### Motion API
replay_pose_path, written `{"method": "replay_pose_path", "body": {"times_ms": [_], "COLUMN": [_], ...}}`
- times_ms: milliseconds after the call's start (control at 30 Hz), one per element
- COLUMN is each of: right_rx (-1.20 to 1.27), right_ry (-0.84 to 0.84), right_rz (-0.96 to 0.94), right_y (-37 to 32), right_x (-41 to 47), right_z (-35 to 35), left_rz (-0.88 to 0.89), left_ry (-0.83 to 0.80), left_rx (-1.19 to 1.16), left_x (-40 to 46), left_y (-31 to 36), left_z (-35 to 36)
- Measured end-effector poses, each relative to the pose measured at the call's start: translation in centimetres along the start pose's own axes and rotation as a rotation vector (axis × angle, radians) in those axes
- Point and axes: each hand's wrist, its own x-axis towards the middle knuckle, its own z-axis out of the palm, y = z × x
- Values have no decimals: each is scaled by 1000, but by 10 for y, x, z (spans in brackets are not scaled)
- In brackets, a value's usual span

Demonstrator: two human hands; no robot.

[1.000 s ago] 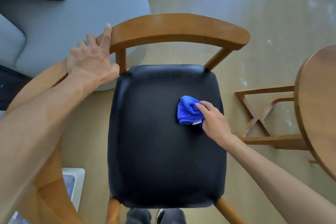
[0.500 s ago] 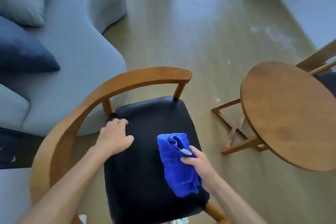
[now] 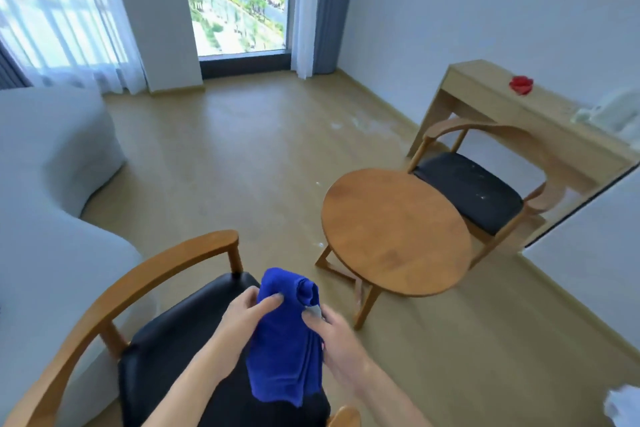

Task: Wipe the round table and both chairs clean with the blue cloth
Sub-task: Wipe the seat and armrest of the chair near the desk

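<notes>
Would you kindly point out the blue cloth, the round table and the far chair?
blue cloth (image 3: 282, 357): head view, hanging middle fold.
round table (image 3: 391, 229): head view, centre of its bare top.
far chair (image 3: 471, 189): head view, black seat.

Left hand (image 3: 247, 314) and right hand (image 3: 337, 340) are gripping the blue cloth (image 3: 285, 340) between them, forearms converging.

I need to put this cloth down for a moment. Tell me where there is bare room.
The round table top shows bare wood all over. The far chair seat is bare but speckled. The near chair seat is crowded: both hands hold the cloth over it.
</notes>
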Motion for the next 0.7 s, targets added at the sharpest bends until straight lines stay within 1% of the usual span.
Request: {"method": "replay_pose_path", "body": {"times_ms": [100,200,300,400,533,600,700], "right_rx": [-113,-139,-137,-165,-61,-13,-69], "right_ry": [24,29,26,110,192,238,264], "right_rz": [-67,-178,-270,-379,-516,-541,-521], "right_y": [-32,-67,-105,-141,-177,-190,-208], "right_x": [-18,-37,-58,-79,-108,-121,-140], "right_z": [-39,-81,-124,-174,-253,-292,-347], "left_rz": [83,162,235,334,418,433,485], "left_ry": [-17,-36,-108,-185,-287,-322,-309], "left_rx": [47,83,110,163,217,223,272], "left_x": [-8,-9,-13,-19,-22,-20,-14], "left_y": [47,89,127,163,197,207,217], "left_z": [43,88,141,198,273,312,370]}}
